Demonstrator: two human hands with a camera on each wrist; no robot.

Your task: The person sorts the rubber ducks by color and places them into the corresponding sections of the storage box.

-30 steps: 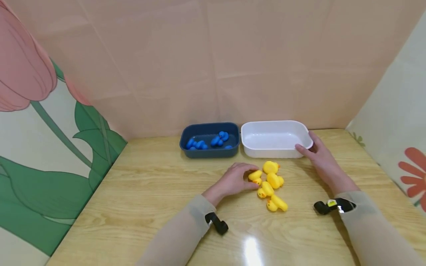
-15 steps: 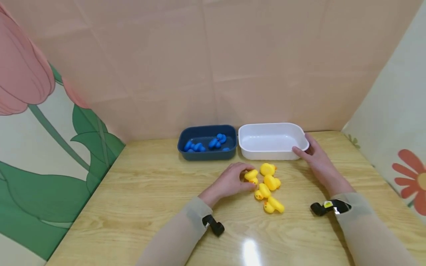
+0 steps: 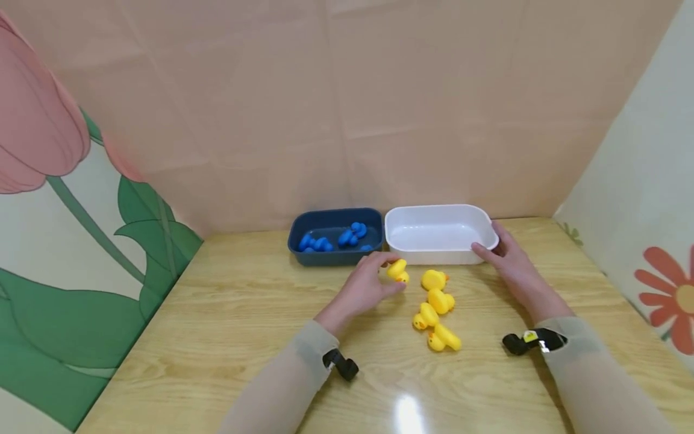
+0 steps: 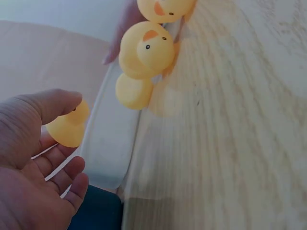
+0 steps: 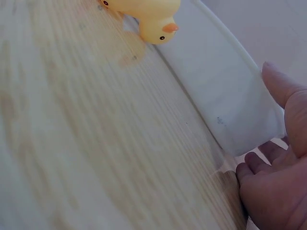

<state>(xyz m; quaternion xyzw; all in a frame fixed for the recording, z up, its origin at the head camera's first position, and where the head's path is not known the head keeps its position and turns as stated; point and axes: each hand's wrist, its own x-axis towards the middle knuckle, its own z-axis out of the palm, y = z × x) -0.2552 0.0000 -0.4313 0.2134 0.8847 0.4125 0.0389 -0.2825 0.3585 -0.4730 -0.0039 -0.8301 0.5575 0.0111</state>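
My left hand [image 3: 362, 289] pinches a yellow rubber duck [image 3: 397, 271] between thumb and fingers, just in front of the gap between the two bins. In the left wrist view, this duck [image 4: 68, 130] is held off the table, partly covered by the thumb. My right hand [image 3: 512, 265] grips the right end of the white bin [image 3: 434, 257], thumb at its rim and the other fingers around the outside. Several more yellow ducks [image 3: 441, 301] lie in a loose line on the table in front of the white bin, which holds nothing.
A dark blue bin [image 3: 337, 259] stands against the left end of the white one, with several blue ducks [image 3: 347, 237] inside. Behind both rises a pink-covered wall [image 3: 336, 108]. The wooden table [image 3: 228, 313] extends left and forward.
The left hand has lifted its duck away from the others, up and to the left toward the bins. The right hand keeps its grip on the white bin. The view has shifted slightly.
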